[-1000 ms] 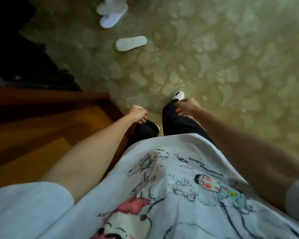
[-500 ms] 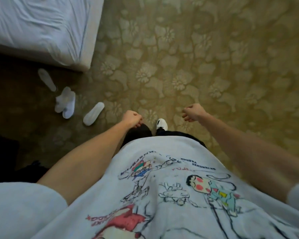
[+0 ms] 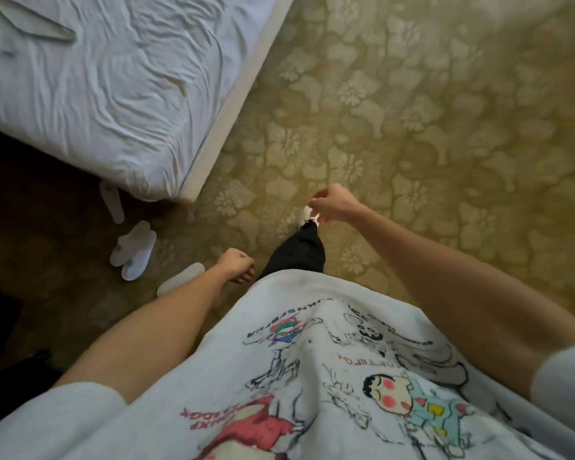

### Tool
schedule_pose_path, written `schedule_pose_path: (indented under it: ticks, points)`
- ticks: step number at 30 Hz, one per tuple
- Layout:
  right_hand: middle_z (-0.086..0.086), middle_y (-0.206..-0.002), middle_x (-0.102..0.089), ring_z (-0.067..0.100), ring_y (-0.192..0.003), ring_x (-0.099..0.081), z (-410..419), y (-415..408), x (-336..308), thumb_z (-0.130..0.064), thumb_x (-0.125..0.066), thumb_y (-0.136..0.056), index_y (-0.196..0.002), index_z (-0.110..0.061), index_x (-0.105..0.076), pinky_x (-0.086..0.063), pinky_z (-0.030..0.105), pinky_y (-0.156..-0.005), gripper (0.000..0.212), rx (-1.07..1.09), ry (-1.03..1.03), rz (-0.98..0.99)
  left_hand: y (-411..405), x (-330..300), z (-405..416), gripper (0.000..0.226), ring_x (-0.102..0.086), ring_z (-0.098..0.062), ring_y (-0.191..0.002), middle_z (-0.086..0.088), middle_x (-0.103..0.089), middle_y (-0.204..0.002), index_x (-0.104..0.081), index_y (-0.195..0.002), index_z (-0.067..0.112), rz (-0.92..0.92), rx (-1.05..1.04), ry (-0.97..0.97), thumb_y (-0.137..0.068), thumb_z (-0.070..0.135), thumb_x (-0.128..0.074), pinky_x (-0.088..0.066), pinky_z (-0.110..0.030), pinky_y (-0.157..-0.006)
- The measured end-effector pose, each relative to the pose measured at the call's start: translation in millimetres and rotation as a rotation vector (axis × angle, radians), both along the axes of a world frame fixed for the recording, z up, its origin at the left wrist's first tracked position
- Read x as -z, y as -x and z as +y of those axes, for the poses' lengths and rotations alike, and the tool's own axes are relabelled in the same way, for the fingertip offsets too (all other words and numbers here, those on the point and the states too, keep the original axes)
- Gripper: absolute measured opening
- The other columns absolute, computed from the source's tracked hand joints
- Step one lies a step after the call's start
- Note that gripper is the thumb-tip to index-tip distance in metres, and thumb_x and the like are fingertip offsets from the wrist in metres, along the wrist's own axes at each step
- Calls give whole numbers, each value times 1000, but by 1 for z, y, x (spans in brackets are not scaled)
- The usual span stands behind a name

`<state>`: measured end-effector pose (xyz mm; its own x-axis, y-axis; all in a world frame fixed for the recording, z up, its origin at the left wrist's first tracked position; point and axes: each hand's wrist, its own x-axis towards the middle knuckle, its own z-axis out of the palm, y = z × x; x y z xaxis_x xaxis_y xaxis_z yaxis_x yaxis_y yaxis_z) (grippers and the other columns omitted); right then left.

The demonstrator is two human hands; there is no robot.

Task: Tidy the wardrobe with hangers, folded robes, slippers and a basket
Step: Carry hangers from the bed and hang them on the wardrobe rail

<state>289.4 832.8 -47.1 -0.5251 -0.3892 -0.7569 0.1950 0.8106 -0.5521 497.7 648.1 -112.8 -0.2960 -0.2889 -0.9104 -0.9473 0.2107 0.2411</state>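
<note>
Since half a second ago my view has swung: the bed [image 3: 113,94] now fills the upper left, where only its corner showed before, and a hanger [image 3: 37,26] lies on its sheet near the top edge. The slippers have slid lower and nearer the middle. One slipper [image 3: 113,202] pokes out from under the bed corner, a stacked pair [image 3: 134,249] lies just below it on the carpet [image 3: 412,127], and a fourth slipper [image 3: 180,283] lies beside the left forearm, partly hidden by it. I see no robes or basket.

The left hand [image 3: 238,265] has dropped back beside the hip; its fingers are curled into a loose fist and hold nothing. The right hand [image 3: 332,202] has swung forward, over the white shoe [image 3: 307,215] at the end of the dark trouser leg [image 3: 297,252]. Its fingers are bent with thumb and forefinger close together; I cannot tell whether they pinch anything. The hands are well apart, and neither touches a slipper.

The printed T-shirt [image 3: 312,376] carries cartoon figures and upside-down lettering. I can make out what looks like "KNSPORTA" near the hem; the rest, red and black, is too warped to read.
</note>
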Motion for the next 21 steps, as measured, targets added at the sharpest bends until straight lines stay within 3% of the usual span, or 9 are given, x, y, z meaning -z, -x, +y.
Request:
schedule_pose_path:
  ticks: [2,5,8,13,18,21]
  points:
    - [9,-92,-75,14,-67,-67,-6,51,-1,-19,-57,-97,-107,0,-71,-57,24,-62,26,-48,-66,3,64,-8,-13,20,-62,-21,-60,-11,-68,-76,-69,-83,5,30,-26,-6,-97,10,-54,-50,-26,-52]
    - [9,-94,-75,17,-71,-68,-6,128,-3,-20,-56,-97,-108,-2,-71,-59,29,-66,25,-72,-147,22,167,-19,-33,19,-63,-22,-63,-12,-69,-78,-70,-91,3,124,-40,-19,-98,10,-54,-51,-26,-52]
    - [8,-91,-74,16,-67,-65,4,195,-7,-19,-56,-97,-106,-4,-69,-55,25,-59,23,-17,-207,27,260,-31,-45,17,-64,-20,-61,-11,-70,-76,-71,-91,3,187,-19,-29,-97,11,-56,-51,-26,-50]
    - [8,-85,-72,21,-71,-66,25,301,0,-18,-57,-95,-101,-5,-69,-56,30,-65,19,117,-300,17,401,-45,-60,15,-64,-16,-58,-6,-69,-72,-69,-96,5,260,30,-76,-98,12,-56,-52,-27,-55]
    - [6,-80,-71,20,-65,-64,26,408,17,-18,-58,-94,-101,-4,-70,-55,29,-61,19,159,-352,1,530,-38,-87,19,-66,-15,-64,-6,-70,-80,-68,-105,3,260,42,-91,-99,16,-56,-52,-24,-53]
    - [9,-87,-74,19,-66,-65,9,481,21,-17,-57,-95,-99,-2,-71,-59,32,-68,20,124,-377,-4,600,-34,-106,21,-67,-15,-64,-7,-72,-82,-69,-106,1,245,28,-63,-99,17,-57,-53,-25,-54]
